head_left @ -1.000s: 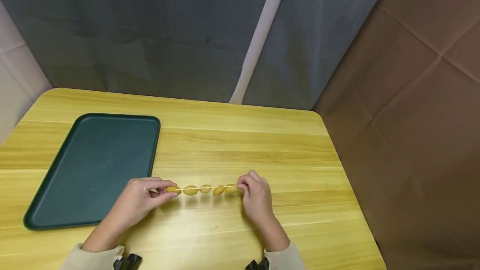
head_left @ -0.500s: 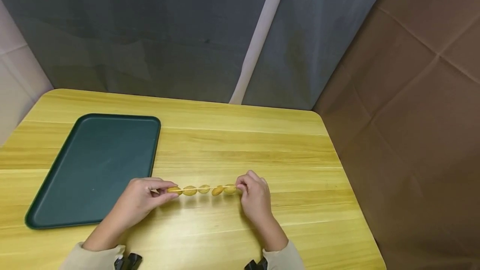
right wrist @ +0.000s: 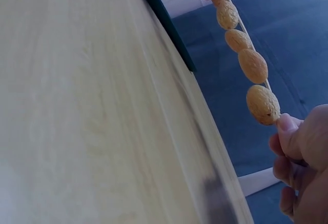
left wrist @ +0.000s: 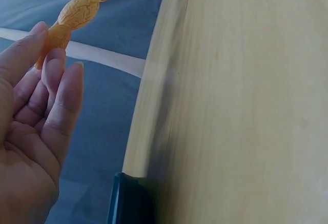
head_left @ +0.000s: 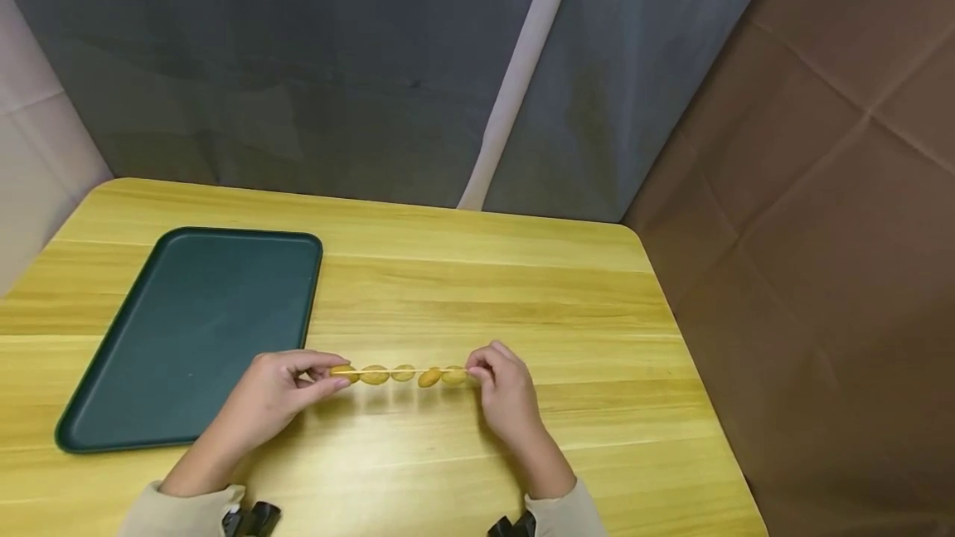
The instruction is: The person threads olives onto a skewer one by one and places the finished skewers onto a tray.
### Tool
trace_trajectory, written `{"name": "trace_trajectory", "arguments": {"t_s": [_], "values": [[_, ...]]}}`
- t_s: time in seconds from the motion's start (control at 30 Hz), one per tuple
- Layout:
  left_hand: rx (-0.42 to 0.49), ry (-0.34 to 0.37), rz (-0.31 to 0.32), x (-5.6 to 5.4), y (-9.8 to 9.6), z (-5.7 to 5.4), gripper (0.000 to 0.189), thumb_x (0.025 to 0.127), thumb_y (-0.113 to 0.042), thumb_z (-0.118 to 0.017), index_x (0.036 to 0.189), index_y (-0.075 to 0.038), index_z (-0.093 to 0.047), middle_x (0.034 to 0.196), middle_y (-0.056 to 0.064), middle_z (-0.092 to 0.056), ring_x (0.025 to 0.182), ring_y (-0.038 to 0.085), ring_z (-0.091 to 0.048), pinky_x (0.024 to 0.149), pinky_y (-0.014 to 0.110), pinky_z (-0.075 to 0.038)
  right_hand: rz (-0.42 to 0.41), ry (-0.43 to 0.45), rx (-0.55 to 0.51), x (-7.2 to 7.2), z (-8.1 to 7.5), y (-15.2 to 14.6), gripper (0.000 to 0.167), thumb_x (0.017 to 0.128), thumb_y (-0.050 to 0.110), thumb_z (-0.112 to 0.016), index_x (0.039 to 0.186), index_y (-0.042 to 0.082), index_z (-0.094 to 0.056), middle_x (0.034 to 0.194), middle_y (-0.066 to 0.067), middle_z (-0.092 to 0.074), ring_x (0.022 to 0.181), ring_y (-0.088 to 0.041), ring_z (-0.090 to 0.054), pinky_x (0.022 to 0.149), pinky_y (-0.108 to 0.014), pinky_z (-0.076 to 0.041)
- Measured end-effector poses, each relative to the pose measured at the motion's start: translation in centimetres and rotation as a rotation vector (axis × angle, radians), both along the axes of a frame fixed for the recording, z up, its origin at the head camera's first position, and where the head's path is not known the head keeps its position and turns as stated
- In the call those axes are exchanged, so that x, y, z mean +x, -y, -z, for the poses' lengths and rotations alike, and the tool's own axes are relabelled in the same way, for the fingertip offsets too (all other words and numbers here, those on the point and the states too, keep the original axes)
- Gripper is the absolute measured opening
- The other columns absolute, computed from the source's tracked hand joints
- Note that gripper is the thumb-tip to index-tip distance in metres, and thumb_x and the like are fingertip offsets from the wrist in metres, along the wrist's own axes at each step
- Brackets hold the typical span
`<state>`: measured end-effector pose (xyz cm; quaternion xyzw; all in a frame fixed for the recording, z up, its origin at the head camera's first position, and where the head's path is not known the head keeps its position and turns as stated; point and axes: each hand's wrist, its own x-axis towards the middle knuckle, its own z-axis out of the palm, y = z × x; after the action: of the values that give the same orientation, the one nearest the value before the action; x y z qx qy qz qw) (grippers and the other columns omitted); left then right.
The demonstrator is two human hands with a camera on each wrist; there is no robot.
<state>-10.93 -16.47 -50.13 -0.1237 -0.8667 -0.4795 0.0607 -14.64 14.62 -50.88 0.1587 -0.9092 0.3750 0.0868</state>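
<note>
Several wrinkled, oval, golden-yellow pieces sit in a row along a thin pale skewer [head_left: 414,370], held level above the table. Its left end is pinched between the thumb and fingers of my left hand [head_left: 272,392], at the leftmost piece. My right hand [head_left: 511,392] pinches the other end, just beyond the last piece [right wrist: 263,104]. The left wrist view shows the left hand [left wrist: 36,116] with thumb and fingertips around an end piece [left wrist: 58,37]; the ring and little fingers are loose. Gaps of bare skewer show between some pieces. The skewer's tips are hidden in the fingers.
A dark green rectangular tray [head_left: 216,330] lies on the left of the wooden table [head_left: 522,288], its right edge near my left hand. Grey cloth [head_left: 298,65] hangs behind the table and brown cloth [head_left: 843,272] on the right.
The skewer and my right hand have drifted very slightly left. Both hands keep their pinch. The tray sits a little further right in the head view, which has shifted slightly.
</note>
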Motion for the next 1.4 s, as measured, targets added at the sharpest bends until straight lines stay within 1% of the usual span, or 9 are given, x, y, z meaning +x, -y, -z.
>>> {"name": "trace_trajectory", "arguments": {"t_s": [0.17,0.3,0.43,0.83,0.9,1.0,1.13,1.27,1.4], "values": [[0.019,0.068,0.008,0.1,0.3,0.0,0.022,0.089,-0.020,-0.081,0.108,-0.009,-0.078,0.084,-0.006,-0.070,0.070,0.006,-0.065,0.059,0.026,-0.055,-0.067,0.066,-0.038,-0.2,0.1,-0.4,0.007,0.093,0.013,-0.068,0.091,0.007,-0.070,0.086,0.005,-0.062,0.079,-0.009,-0.057,0.069,-0.024,-0.053],[0.051,0.118,0.012,0.1,0.5,-0.3,0.026,0.090,-0.021,-0.079,0.111,-0.006,-0.077,0.086,-0.004,-0.070,0.069,0.010,-0.062,0.056,0.026,-0.051,-0.120,0.088,-0.032,-0.2,0.1,-0.7,0.001,0.092,0.010,-0.069,0.092,0.010,-0.070,0.087,0.006,-0.063,0.080,-0.009,-0.057,0.071,-0.025,-0.053],[0.073,0.155,0.021,0.1,0.8,-0.7,0.028,0.092,-0.023,-0.078,0.114,-0.005,-0.076,0.086,-0.001,-0.071,0.069,0.013,-0.062,0.056,0.026,-0.049,-0.144,0.112,-0.031,-0.2,-0.1,-0.7,0.005,0.093,0.008,-0.069,0.093,0.012,-0.069,0.088,0.007,-0.062,0.080,-0.008,-0.057,0.071,-0.025,-0.053],[0.129,0.222,0.005,0.1,3.5,-1.0,0.036,0.100,-0.021,-0.067,0.128,0.001,-0.067,0.094,0.009,-0.076,0.081,0.016,-0.073,0.073,0.027,-0.058,-0.168,0.272,-0.130,0.0,-0.4,1.2,0.005,0.098,0.006,-0.065,0.096,0.009,-0.069,0.088,0.002,-0.062,0.081,-0.009,-0.055,0.071,-0.024,-0.050],[0.128,0.216,-0.009,0.3,4.4,-1.0,0.036,0.102,-0.020,-0.064,0.130,0.002,-0.066,0.098,0.010,-0.075,0.082,0.015,-0.073,0.073,0.026,-0.059,-0.161,0.320,-0.191,-0.1,-0.4,2.0,0.005,0.097,0.004,-0.066,0.096,0.007,-0.070,0.085,0.001,-0.061,0.079,-0.009,-0.054,0.069,-0.022,-0.048],[0.114,0.198,-0.041,0.8,5.7,-0.8,0.036,0.105,-0.020,-0.060,0.131,0.004,-0.064,0.101,0.012,-0.075,0.083,0.014,-0.073,0.072,0.026,-0.059,-0.141,0.442,-0.360,-0.4,-0.7,3.6,0.004,0.096,-0.001,-0.066,0.096,0.001,-0.070,0.083,-0.002,-0.060,0.077,-0.011,-0.054,0.068,-0.023,-0.048],[0.072,0.179,-0.120,1.7,8.1,-0.8,0.036,0.106,-0.023,-0.057,0.130,0.004,-0.064,0.098,0.009,-0.075,0.081,0.015,-0.073,0.070,0.024,-0.059,-0.122,0.620,-0.572,-1.2,-0.8,6.9,0.007,0.097,-0.005,-0.063,0.101,-0.003,-0.068,0.088,-0.004,-0.063,0.080,-0.014,-0.059,0.072,-0.024,-0.052],[0.043,0.173,-0.220,2.7,10.2,-0.5,0.038,0.106,-0.025,-0.057,0.129,0.005,-0.064,0.094,0.001,-0.075,0.079,0.011,-0.071,0.067,0.020,-0.057,-0.097,0.738,-0.642,-2.1,-0.6,10.8,0.010,0.098,-0.005,-0.060,0.103,-0.001,-0.069,0.089,-0.005,-0.067,0.077,-0.014,-0.059,0.066,-0.023,-0.048],[0.056,0.172,-0.270,3.3,11.1,-0.1,0.037,0.106,-0.024,-0.058,0.127,0.005,-0.064,0.092,-0.005,-0.074,0.079,0.007,-0.071,0.066,0.018,-0.056,-0.021,0.800,-0.642,-2.7,-0.4,14.5,0.011,0.097,-0.004,-0.062,0.098,0.003,-0.070,0.089,-0.006,-0.071,0.070,-0.012,-0.056,0.053,-0.021,-0.037]]}}
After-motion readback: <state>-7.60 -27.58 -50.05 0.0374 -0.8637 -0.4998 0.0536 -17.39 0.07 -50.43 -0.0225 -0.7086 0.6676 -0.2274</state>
